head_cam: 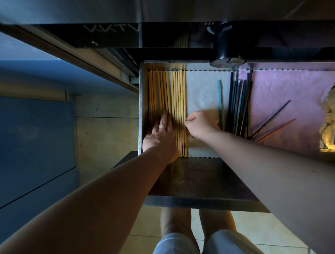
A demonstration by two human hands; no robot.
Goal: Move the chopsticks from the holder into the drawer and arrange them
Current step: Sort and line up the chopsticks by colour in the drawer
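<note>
Head view: left hand (159, 135) flat on chopsticks (178, 92), likely light, stiff, roll-prone; right hand (200, 124) curled alongside, grip unclear; best pinched mid-length.

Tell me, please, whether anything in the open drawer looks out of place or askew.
Yes: a thin dark purple chopstick and a thin orange chopstick lie slanted on the pink cloth liner, fanned away from the dark chopstick bundle. The pale wooden chopsticks lie in neat parallel rows.
</note>
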